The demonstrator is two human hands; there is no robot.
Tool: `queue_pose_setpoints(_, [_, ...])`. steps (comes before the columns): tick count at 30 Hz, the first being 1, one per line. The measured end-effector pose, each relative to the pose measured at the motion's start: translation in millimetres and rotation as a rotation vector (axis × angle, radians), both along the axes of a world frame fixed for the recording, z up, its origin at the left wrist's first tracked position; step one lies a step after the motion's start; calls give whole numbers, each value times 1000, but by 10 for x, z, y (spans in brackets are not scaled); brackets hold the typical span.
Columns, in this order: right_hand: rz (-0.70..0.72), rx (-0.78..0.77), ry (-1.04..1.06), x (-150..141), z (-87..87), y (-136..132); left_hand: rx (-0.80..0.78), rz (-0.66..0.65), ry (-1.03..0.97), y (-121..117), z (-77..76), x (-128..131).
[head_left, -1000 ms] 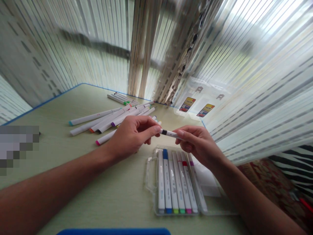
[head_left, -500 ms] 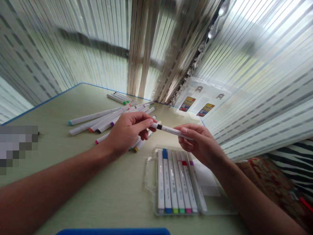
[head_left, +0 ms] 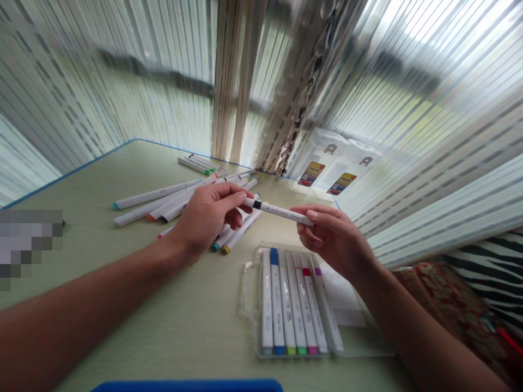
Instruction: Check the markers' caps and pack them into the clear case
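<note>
Both my hands hold one white marker [head_left: 280, 210] with a black band, raised above the table and tilted slightly down to the right. My left hand [head_left: 214, 209] pinches its left end, near the black band. At the other end, the thumb and fingers of my right hand [head_left: 329, 226] are closed on the barrel. Below my right hand lies an open clear plastic case [head_left: 250, 288] with several white markers [head_left: 289, 305] side by side in it. A loose pile of white markers [head_left: 157, 193] with coloured ends lies behind my left hand, which partly covers it.
Two clear packages [head_left: 322, 155] with yellow labels stand by the curtain [head_left: 237, 81] at the back. A blue edge [head_left: 188, 385] shows at the near side of the green table [head_left: 183, 316]. Patterned fabric [head_left: 441, 294] is at right.
Both hands and the marker between them have shifted slightly left. The grips look the same, and the case and pile have stayed put.
</note>
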State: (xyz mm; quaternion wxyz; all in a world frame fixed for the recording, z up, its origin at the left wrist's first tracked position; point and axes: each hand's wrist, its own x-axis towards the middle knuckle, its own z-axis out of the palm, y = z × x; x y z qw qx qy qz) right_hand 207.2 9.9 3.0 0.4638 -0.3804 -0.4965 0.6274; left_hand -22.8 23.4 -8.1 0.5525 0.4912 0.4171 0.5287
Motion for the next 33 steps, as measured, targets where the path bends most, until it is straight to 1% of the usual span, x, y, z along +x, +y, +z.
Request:
queue_pose_setpoints(6, [10, -14, 7, -6, 17, 0, 26, 9, 17, 16, -22, -18])
queue_pose_setpoints(12, [45, 5, -27, 5, -18, 1, 61, 27, 18, 6, -6, -3])
queue_pose_setpoints(21, [201, -14, -134, 4, -65, -21, 116, 60, 2, -20, 48, 8])
queue_pose_setpoints(27, [328, -59, -206, 5, -107, -40, 131, 30, -21, -82, 82, 50])
queue_pose_setpoints(30, [358, -59, -246, -11, -109, -51, 138, 11, -11, -112, 92, 68])
queue_pose_setpoints(33, [381, -33, -298, -12, -125, -59, 154, -40, 17, -140, 94, 79])
